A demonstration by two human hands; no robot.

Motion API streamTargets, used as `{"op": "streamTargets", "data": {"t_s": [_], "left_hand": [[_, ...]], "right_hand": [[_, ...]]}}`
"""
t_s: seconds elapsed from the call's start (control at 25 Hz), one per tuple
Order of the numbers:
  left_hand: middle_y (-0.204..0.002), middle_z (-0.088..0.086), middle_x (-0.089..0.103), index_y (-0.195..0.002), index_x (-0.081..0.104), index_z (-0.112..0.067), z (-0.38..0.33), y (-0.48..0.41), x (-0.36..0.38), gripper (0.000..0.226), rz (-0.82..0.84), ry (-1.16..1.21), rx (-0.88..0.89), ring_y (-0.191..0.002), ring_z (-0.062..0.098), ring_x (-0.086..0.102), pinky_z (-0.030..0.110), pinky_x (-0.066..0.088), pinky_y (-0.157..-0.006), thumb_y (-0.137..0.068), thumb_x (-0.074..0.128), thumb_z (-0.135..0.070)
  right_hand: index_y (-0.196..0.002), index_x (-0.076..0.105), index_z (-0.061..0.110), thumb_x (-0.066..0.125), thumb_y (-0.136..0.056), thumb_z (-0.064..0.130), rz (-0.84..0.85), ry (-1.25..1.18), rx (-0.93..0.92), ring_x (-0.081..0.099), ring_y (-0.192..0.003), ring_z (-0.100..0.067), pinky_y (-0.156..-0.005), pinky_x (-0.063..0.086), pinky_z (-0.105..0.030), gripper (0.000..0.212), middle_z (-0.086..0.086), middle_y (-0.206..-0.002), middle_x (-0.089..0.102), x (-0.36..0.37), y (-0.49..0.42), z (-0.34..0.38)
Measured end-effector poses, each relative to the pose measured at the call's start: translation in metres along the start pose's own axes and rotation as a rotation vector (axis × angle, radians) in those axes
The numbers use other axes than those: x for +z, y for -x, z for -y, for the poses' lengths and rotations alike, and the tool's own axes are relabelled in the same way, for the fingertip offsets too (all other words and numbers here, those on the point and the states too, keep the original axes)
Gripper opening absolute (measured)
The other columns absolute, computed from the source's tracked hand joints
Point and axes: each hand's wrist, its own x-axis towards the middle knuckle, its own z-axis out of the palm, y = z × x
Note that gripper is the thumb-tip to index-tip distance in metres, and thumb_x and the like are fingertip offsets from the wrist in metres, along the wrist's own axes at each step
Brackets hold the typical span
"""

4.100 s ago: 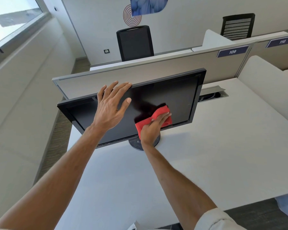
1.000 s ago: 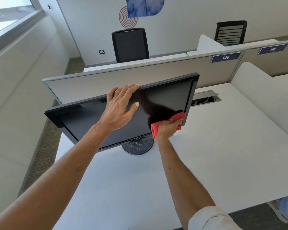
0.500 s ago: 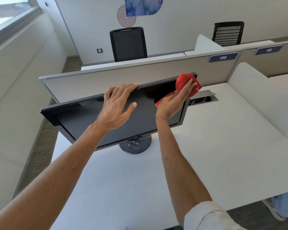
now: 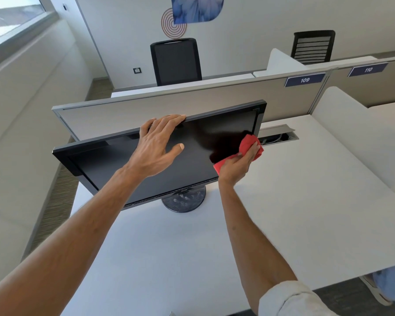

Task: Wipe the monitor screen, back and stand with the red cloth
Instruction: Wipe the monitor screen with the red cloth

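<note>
1. White desk (image 4: 294,201) fills most of what I see, closed off behind by a grey partition (image 4: 146,115) carrying a plate marked 109 (image 4: 304,80); two black chairs stand beyond it.
2. On the desk straight ahead of me is the monitor (image 4: 114,165), tilted back, its long axis running from low on my left to high on my right.
3. Its round stand (image 4: 184,200) sits under the middle, between my forearms, with nothing touching it.
4. My left hand (image 4: 156,147) lies flat and unclenched, fingers hooked over the top edge to steady the panel.
5. My right hand (image 4: 236,164) grips the bunched red cloth (image 4: 249,145) against the screen's right edge, so I judge that hand is the nearer one for going round to the back.
</note>
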Motion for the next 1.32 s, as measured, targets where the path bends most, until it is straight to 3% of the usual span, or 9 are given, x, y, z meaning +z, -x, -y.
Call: {"op": "streamTargets", "data": {"t_s": [0.32,0.48,0.68,0.8,0.88,0.96,1.08,1.24,1.32], "left_hand": [[-0.167,-0.008,0.046,-0.168,0.038,-0.028,-0.004,0.005,0.001,0.077,-0.014,-0.048,0.007,-0.158,0.017,0.038,0.044,0.011,-0.134,-0.095,0.06,-0.034],[-0.168,-0.008,0.045,-0.169,0.037,-0.029,-0.003,0.005,0.001,0.079,-0.006,-0.052,0.0,-0.159,0.017,0.038,0.046,0.013,-0.134,-0.094,0.061,-0.033],[-0.168,-0.008,0.045,-0.169,0.036,-0.029,-0.002,0.004,0.0,0.081,-0.005,-0.054,0.006,-0.16,0.017,0.037,0.046,0.013,-0.134,-0.092,0.062,-0.031],[-0.168,-0.007,0.045,-0.169,0.037,-0.028,-0.003,0.003,0.001,0.082,-0.001,-0.057,0.001,-0.16,0.017,0.037,0.047,0.013,-0.134,-0.092,0.062,-0.031],[-0.168,-0.007,0.045,-0.169,0.037,-0.028,-0.002,0.004,0.0,0.082,-0.003,-0.055,-0.004,-0.159,0.017,0.037,0.046,0.013,-0.134,-0.091,0.062,-0.031],[-0.168,-0.007,0.045,-0.169,0.037,-0.029,-0.002,0.004,0.0,0.082,-0.004,-0.055,-0.003,-0.159,0.017,0.038,0.046,0.014,-0.134,-0.091,0.062,-0.03],[-0.168,-0.007,0.046,-0.169,0.036,-0.028,-0.002,0.001,0.001,0.083,-0.005,-0.059,-0.004,-0.158,0.017,0.038,0.046,0.014,-0.134,-0.091,0.062,-0.029],[-0.168,-0.007,0.045,-0.169,0.036,-0.029,-0.003,0.001,0.001,0.084,0.0,-0.064,-0.01,-0.158,0.016,0.038,0.044,0.013,-0.134,-0.089,0.062,-0.029],[-0.169,-0.008,0.045,-0.169,0.036,-0.029,-0.004,0.001,0.0,0.084,0.003,-0.063,-0.008,-0.158,0.015,0.038,0.044,0.014,-0.133,-0.089,0.062,-0.029]], "right_hand": [[-0.158,0.047,0.025,0.042,-0.109,0.01,0.101,-0.023,0.52,0.064,-0.128,-0.042,-0.114,0.049,-0.051,0.051,-0.011,-0.144,0.065,-0.024,-0.003,-0.043],[-0.165,0.037,0.024,0.041,-0.112,0.01,0.034,-0.039,0.39,0.062,-0.133,-0.041,-0.116,0.046,-0.052,0.055,-0.01,-0.152,0.06,-0.013,-0.011,-0.001],[-0.169,0.028,0.024,0.041,-0.112,0.012,-0.017,-0.119,-0.016,0.047,-0.152,-0.03,-0.125,0.04,-0.05,0.06,-0.003,-0.17,0.041,-0.005,-0.022,0.05],[-0.169,0.028,0.017,0.044,-0.112,0.006,-0.054,-0.131,-0.235,0.029,-0.162,-0.026,-0.13,0.029,-0.031,0.06,-0.003,-0.176,0.029,-0.005,-0.032,0.081],[-0.169,0.029,0.014,0.045,-0.112,0.005,-0.051,-0.103,-0.307,0.025,-0.162,-0.026,-0.125,0.02,-0.011,0.06,-0.005,-0.176,0.027,-0.003,-0.03,0.088],[-0.169,0.029,0.014,0.047,-0.112,0.005,-0.019,-0.063,-0.335,0.025,-0.162,-0.024,-0.12,0.014,-0.002,0.061,-0.005,-0.177,0.024,-0.003,-0.018,0.082],[-0.17,0.029,0.019,0.049,-0.111,0.003,0.081,-0.002,-0.351,0.021,-0.161,-0.014,-0.124,0.02,-0.011,0.064,0.001,-0.178,0.02,-0.002,0.01,0.061],[-0.171,0.023,0.021,0.046,-0.112,0.005,0.177,0.038,-0.279,0.019,-0.165,-0.023,-0.125,0.037,-0.038,0.066,0.003,-0.18,0.013,0.004,0.046,0.023],[-0.172,0.019,0.018,0.046,-0.112,0.004,0.181,0.031,-0.131,0.018,-0.164,-0.028,-0.124,0.039,-0.046,0.067,-0.002,-0.18,0.012,0.006,0.059,0.011]]}}
